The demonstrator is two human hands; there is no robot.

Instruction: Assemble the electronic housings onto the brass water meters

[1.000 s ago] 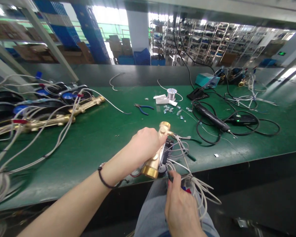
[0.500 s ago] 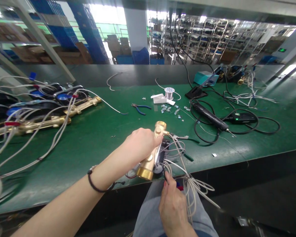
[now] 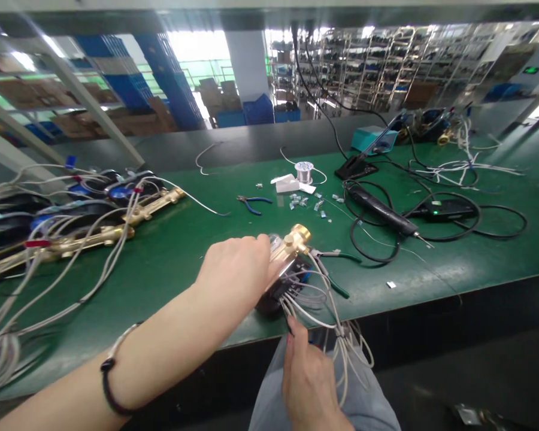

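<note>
As the hands stay apart above the green bench (image 3: 170,257), the left hand (image 3: 236,275) clamps a threaded brass pipe body (image 3: 294,244) just past the bench's front edge, while the right hand (image 3: 308,380) pinches thin white wires (image 3: 336,317) below it.

Brass fitting (image 3: 297,239) golden; bench mat (image 3: 363,281) green; wires (image 3: 308,312) white; plier handles (image 3: 260,200) blue.

Glossy brass fitting (image 3: 297,239), matt black plastic housing (image 3: 269,305), smooth pale wires (image 3: 308,314)
</note>
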